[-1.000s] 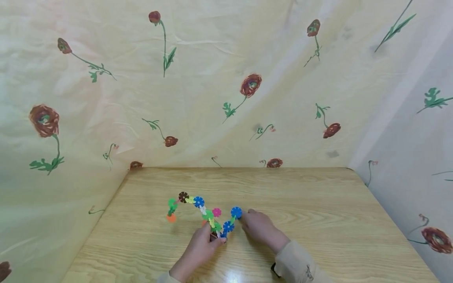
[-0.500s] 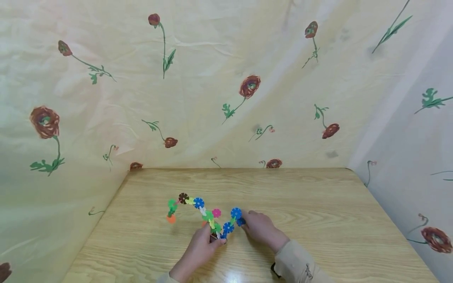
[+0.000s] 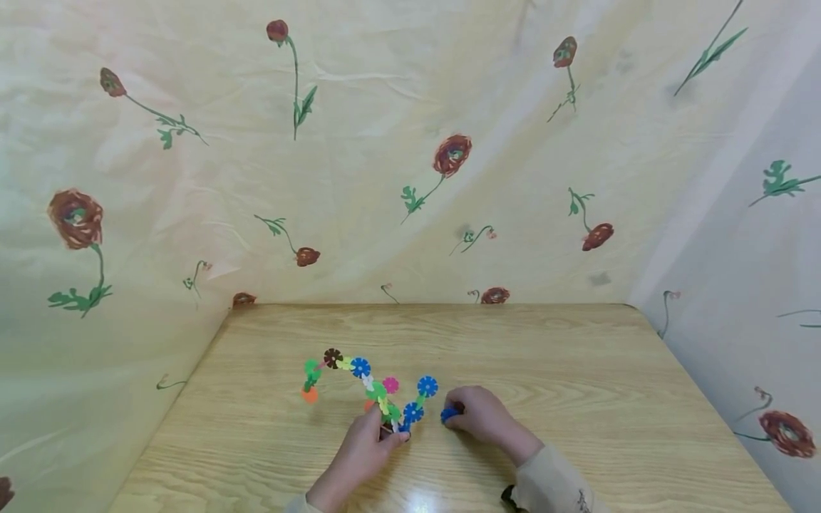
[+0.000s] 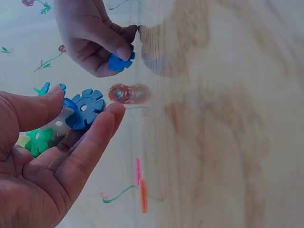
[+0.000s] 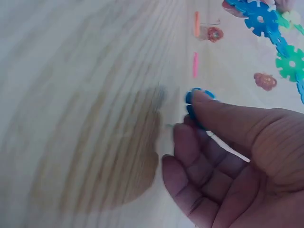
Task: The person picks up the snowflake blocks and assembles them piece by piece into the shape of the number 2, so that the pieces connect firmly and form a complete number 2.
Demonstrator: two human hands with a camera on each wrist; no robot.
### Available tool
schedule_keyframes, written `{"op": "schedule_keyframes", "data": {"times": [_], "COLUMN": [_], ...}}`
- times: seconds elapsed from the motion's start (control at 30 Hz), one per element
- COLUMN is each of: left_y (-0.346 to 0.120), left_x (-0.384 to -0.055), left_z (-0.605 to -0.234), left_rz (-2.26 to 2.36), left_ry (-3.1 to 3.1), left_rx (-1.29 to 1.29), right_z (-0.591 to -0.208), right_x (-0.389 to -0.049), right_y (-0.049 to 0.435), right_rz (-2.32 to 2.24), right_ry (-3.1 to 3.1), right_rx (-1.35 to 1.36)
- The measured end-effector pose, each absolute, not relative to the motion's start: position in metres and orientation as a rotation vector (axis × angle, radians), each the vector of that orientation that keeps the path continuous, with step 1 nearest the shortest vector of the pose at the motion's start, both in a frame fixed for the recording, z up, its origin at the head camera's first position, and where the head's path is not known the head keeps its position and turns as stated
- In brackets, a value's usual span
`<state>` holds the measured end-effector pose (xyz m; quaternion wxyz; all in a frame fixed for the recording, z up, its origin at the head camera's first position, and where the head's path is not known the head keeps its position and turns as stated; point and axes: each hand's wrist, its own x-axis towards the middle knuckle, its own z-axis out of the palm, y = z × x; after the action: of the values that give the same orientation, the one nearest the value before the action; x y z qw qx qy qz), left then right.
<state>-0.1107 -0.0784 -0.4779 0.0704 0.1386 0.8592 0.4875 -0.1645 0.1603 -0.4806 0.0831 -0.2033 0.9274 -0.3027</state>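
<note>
My left hand (image 3: pixel 359 445) holds a chain of slotted plastic snowflake discs (image 3: pixel 377 390) in green, yellow, white, blue and brown, with an orange disc at its far left end. Between thumb and fingers in the left wrist view sits a blue disc (image 4: pixel 86 109) of that chain, with white and green ones behind it. The chain's right arm rises to a blue disc (image 3: pixel 427 386). Apart from it, to the right, my right hand (image 3: pixel 484 419) pinches a separate blue disc (image 5: pixel 191 105) between thumb and fingers; the fingers partly cover it.
A loose pink disc (image 3: pixel 391 385) and an orange disc (image 3: pixel 370 405) lie on the wood-grain table (image 3: pixel 545 349) just beyond the left hand. Flower-printed cloth (image 3: pixel 359 171) rises behind the table and along both sides. Something dark (image 3: pixel 509 496) shows by the right sleeve.
My right hand has drawn away from the chain's right end, rightward and slightly toward me, with the blue disc now showing in its fingers. The left hand and chain stay put.
</note>
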Motion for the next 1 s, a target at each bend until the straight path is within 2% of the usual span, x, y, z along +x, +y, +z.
{"op": "schedule_keyframes", "data": {"times": [0.4, 0.73, 1.0], "left_y": [-0.079, -0.077, -0.075], "left_x": [-0.110, -0.110, -0.108], "left_z": [-0.479, -0.478, -0.475], "left_rz": [1.430, 1.387, 1.358], "left_ry": [2.602, 2.638, 2.677], "left_rx": [0.402, 0.412, 0.427], "right_z": [-0.452, -0.434, -0.429], "right_x": [-0.155, -0.150, -0.148], "right_y": [0.171, 0.171, 0.170], "right_rz": [-1.510, -1.617, -1.650], "right_ry": [2.532, 2.550, 2.523], "right_rx": [-0.501, -0.598, -0.549]}}
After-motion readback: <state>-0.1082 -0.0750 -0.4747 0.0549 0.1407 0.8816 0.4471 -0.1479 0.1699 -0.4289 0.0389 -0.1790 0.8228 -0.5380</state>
